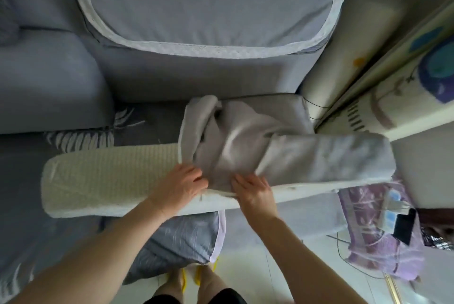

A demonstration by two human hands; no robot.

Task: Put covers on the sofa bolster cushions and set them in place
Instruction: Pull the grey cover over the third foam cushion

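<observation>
A long cream bolster cushion (108, 176) lies across the front of the sofa seat, its left half bare and ribbed. A grey cover (245, 146) is bunched over its right half, reaching smooth to the right end (344, 156). My left hand (181, 181) grips the cover's open edge at the near side of the bolster. My right hand (255, 188) pinches the cover's folds just to the right of it. Both hands rest on top of the cushion.
A grey seat cushion with white trim (208, 9) lies behind on the sofa. A white padded armrest (344, 53) and a cabinet stand at the right. Purple patterned cloth (383, 242) hangs at the lower right. A grey striped pillow (181, 237) sits under the bolster.
</observation>
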